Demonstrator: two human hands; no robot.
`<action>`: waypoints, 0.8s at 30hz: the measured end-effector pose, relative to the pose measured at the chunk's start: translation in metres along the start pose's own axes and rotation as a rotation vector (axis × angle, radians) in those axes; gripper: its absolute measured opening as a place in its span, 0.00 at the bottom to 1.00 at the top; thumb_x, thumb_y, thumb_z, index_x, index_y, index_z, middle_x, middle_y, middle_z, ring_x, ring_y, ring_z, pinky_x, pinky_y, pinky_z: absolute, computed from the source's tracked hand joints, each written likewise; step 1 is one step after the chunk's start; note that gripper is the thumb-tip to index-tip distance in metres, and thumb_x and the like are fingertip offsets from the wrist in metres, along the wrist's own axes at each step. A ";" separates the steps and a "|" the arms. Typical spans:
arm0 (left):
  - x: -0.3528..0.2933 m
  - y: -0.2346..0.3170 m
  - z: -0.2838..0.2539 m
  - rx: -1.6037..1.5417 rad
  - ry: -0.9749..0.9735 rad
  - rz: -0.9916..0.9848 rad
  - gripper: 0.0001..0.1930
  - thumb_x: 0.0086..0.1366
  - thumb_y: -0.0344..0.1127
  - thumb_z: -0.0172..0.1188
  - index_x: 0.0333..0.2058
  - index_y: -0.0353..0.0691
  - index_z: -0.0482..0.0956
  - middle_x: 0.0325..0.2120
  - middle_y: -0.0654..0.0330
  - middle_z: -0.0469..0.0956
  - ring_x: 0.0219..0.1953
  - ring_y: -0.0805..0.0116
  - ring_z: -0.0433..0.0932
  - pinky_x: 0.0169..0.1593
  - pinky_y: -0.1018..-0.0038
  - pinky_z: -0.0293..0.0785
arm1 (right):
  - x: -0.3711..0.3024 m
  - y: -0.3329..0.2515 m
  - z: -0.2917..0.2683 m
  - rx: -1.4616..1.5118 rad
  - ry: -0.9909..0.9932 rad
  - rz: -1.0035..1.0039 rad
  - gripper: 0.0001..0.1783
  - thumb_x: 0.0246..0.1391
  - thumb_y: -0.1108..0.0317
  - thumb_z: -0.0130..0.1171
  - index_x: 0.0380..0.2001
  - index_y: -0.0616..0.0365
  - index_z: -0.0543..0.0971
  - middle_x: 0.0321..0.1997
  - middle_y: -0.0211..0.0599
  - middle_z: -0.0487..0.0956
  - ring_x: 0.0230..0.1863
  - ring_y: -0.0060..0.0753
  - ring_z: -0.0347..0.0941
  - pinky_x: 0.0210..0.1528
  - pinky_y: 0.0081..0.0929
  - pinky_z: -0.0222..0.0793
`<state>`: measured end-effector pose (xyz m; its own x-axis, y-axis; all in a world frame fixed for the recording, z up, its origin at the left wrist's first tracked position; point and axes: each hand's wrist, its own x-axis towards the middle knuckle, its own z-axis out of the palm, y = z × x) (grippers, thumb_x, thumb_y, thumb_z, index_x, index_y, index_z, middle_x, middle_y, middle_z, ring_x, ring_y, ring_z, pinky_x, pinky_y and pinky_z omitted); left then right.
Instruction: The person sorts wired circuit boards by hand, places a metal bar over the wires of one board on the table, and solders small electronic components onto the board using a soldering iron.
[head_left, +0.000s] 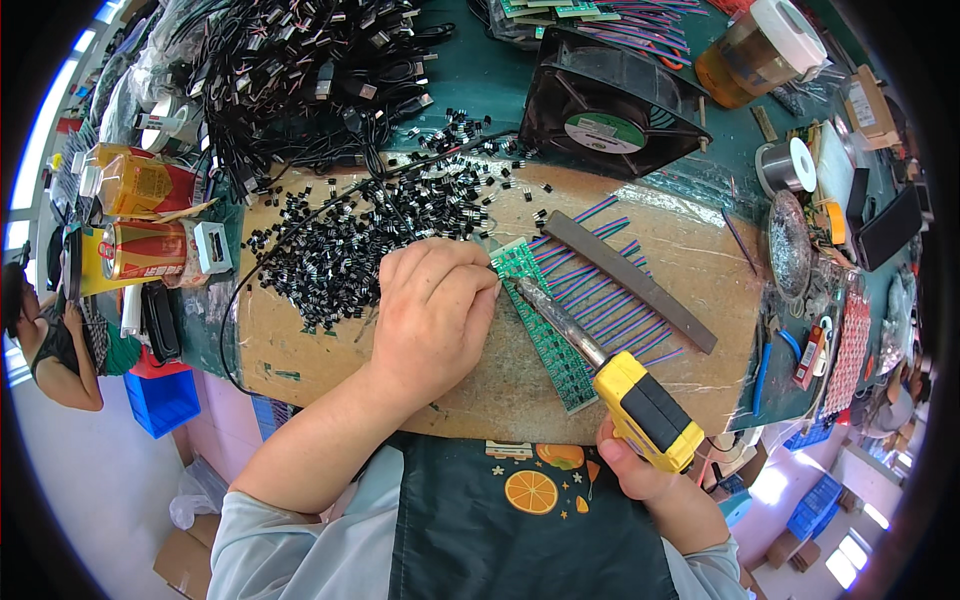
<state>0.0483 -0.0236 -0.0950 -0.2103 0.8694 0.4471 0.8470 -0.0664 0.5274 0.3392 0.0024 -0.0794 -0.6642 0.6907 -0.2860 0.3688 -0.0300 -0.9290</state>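
My right hand (632,466) grips a yellow-and-black soldering gun (652,412). Its metal barrel points up and left, with the tip at the upper part of a long green circuit board panel (553,350). At that panel's upper left end, my left hand (432,310) is closed in a pinch; whatever sits between its fingertips is hidden. Striped purple and dark wires (603,293) fan out from the panel's right side, and a brown bar (640,285) lies across them. Left of the panel spreads a heap of small black components with metal legs (345,245).
A brown work board (310,372) covers the near table. Behind stand a black fan (610,110), a bundle of black cables (300,80) and a lidded jar of amber liquid (745,65). A solder spool (787,166) is at right, a red-gold can (150,252) at left.
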 end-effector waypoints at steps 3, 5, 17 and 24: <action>0.001 0.002 0.000 0.003 -0.003 -0.004 0.09 0.49 0.24 0.67 0.29 0.40 0.78 0.35 0.61 0.78 0.40 0.61 0.76 0.45 0.68 0.66 | -0.004 0.004 -0.003 0.082 0.017 0.033 0.07 0.48 0.68 0.65 0.30 0.58 0.78 0.27 0.36 0.76 0.28 0.37 0.74 0.29 0.32 0.68; 0.001 0.002 0.000 -0.001 -0.003 -0.002 0.08 0.49 0.24 0.67 0.29 0.40 0.78 0.35 0.61 0.78 0.40 0.61 0.76 0.45 0.68 0.66 | -0.005 0.000 -0.003 0.225 0.051 0.100 0.05 0.50 0.70 0.64 0.28 0.57 0.77 0.23 0.33 0.74 0.26 0.32 0.71 0.28 0.31 0.65; 0.000 0.004 -0.005 0.024 -0.010 -0.011 0.08 0.50 0.24 0.67 0.29 0.40 0.79 0.35 0.60 0.78 0.40 0.60 0.76 0.46 0.66 0.68 | -0.006 0.007 -0.073 0.280 0.826 -0.432 0.32 0.55 0.60 0.62 0.57 0.67 0.64 0.19 0.27 0.64 0.17 0.20 0.58 0.18 0.19 0.54; 0.003 0.003 -0.025 0.106 0.050 -0.013 0.07 0.49 0.24 0.68 0.28 0.38 0.81 0.33 0.59 0.79 0.40 0.58 0.77 0.46 0.67 0.71 | -0.018 0.018 -0.109 0.231 0.992 -0.229 0.29 0.58 0.68 0.57 0.59 0.70 0.63 0.18 0.26 0.62 0.16 0.15 0.57 0.18 0.16 0.54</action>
<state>0.0378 -0.0333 -0.0742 -0.2438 0.8441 0.4776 0.8902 -0.0007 0.4556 0.4287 0.0678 -0.0649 0.1678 0.9776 0.1267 0.0984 0.1113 -0.9889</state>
